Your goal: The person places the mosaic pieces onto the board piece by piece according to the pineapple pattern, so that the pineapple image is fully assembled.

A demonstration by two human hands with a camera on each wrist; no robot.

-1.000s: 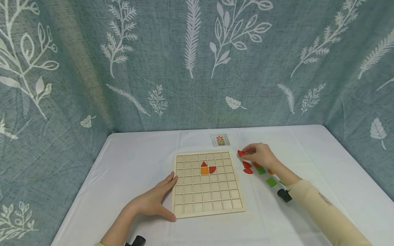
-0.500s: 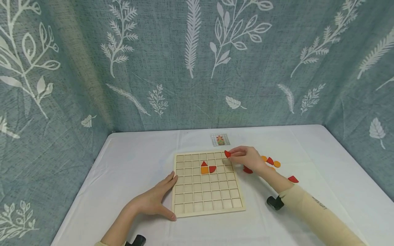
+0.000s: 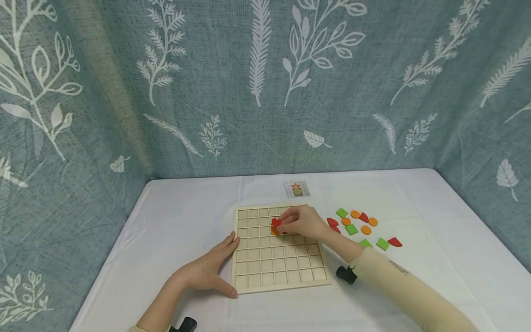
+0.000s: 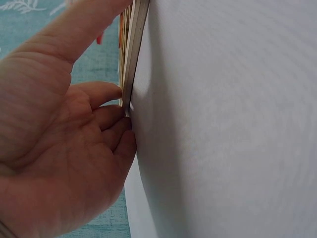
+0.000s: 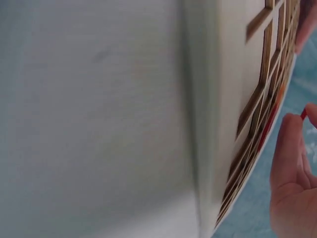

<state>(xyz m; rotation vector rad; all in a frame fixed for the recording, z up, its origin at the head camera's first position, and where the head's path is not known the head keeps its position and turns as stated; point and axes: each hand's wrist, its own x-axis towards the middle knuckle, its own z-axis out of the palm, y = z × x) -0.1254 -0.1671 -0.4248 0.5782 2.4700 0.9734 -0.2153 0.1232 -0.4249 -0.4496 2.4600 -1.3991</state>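
A wooden grid board [image 3: 279, 266] lies on the white table. My left hand [image 3: 206, 271] rests against its left side, thumb by the near corner and fingers on the edge; the left wrist view shows those fingertips touching the board's side [image 4: 132, 64]. Over the board's upper middle, my right hand [image 3: 302, 222] pinches a red quarter-circle piece [image 3: 275, 222] between thumb and fingers. Just below that piece, an orange square [image 3: 274, 230] sits in a cell, partly covered. The right hand mostly hides the other red pieces on the board.
Right of the board lie loose green squares [image 3: 351, 229], orange circles [image 3: 366, 230] and red quarter-circles [image 3: 395, 242], several in all. A small pattern card [image 3: 296, 189] lies behind the board. A patterned curtain [image 3: 265, 138] hangs around the table.
My right hand has carried the red quarter-circle piece leftward from the loose pieces to above the board, near the orange square. The left hand has stayed at the board's edge.
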